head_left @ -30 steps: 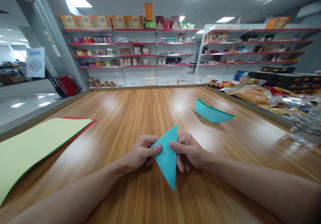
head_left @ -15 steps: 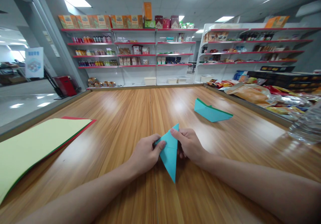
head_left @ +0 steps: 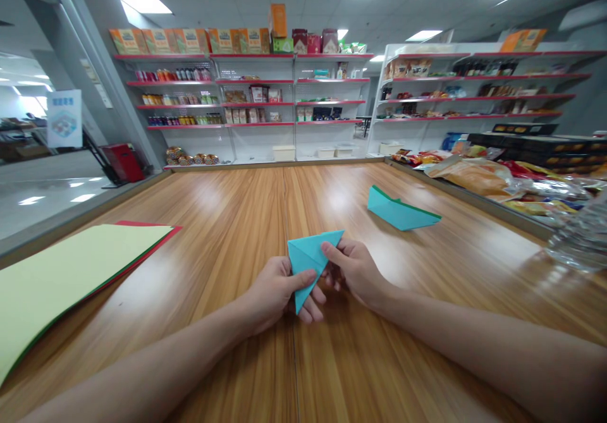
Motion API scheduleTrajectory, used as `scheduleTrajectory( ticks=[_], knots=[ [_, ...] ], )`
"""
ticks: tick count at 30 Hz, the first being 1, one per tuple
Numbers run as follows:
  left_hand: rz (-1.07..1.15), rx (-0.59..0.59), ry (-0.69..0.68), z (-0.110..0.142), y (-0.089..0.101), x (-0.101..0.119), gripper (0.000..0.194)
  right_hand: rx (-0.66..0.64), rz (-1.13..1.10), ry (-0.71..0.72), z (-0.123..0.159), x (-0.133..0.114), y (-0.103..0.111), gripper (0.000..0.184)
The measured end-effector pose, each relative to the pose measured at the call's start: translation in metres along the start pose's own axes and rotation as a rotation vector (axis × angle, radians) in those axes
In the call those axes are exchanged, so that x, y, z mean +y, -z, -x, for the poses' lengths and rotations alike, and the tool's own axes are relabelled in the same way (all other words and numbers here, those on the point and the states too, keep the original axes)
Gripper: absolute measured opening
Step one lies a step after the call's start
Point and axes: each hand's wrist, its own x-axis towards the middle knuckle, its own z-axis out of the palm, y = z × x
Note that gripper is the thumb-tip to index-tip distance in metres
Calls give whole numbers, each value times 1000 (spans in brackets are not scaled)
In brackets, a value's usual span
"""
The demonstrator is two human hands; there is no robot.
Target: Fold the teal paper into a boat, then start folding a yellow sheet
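Note:
A folded blue paper triangle (head_left: 307,252) is held between both hands above the wooden table (head_left: 227,220). My left hand (head_left: 275,290) grips its lower left part, thumb on the front face and fingers behind, some showing below the paper. My right hand (head_left: 355,268) pinches the upper right part, its thumb pressed on the front near the corner; its other fingers are partly hidden behind. Crease lines cross the triangle's face. Farther back to the right, apart from both hands, rests a folded paper boat (head_left: 403,213) in blue with a green upper edge.
A stack of coloured paper sheets (head_left: 71,271), pale yellow on top with green and red beneath, lies at the left. Clear plastic (head_left: 581,236) stands at the right edge. Packaged snacks (head_left: 478,179) lie beyond the right rim. Stocked shelves (head_left: 256,104) line the back.
The blue triangle has turned in my hands, from a point facing down to a long edge along the top. My left fingers now show beneath it. The paper boat has stayed put.

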Motion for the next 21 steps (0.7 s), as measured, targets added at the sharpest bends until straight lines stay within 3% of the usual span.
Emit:
scheduleTrajectory(
  ticks=[4,11,16,21],
  knots=[
    [-44,18,-53,-1,2,0,36,-45,-42,-20,0,1,0,37],
    [-48,-25,26,0,-1,1,35,174,-189,-34,-8,-6,2,41],
    [-84,-2,40,2,-3,2,41,193,-219,-85,-9,-9,3,41],
    [-177,70,-9,3,-5,3,42,118,-235,-81,-6,-7,1,40]
  ],
)
